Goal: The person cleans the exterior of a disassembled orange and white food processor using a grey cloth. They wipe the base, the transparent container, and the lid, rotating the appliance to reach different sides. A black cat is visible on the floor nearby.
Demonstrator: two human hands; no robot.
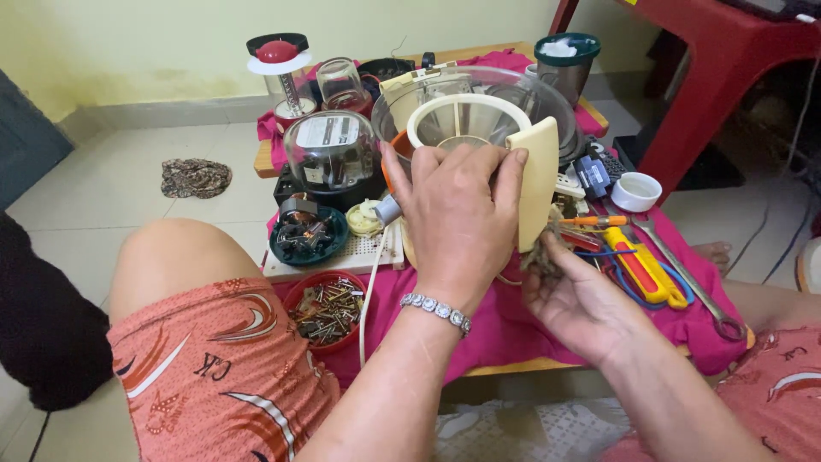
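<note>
- A low wooden table (267, 159) is seen on the tiled floor (103, 192), covered by a pink cloth (505, 321).
- On the cloth are laid a red bowl of screws (325, 310), a white perforated board (342, 255), a wrench (694, 275), yellow-handled pliers (643, 270) and a small white cup (637, 191).
- Toward the back edge, glass jars (332, 152) and a clear dome lid (479, 94) are crowded together.
- A patterned rag (196, 177) is left on the floor, well apart from the table.

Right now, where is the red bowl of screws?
In the head view, the red bowl of screws sits low on the left of the table, beside the person's raised knee, just below the green bowl.
</note>
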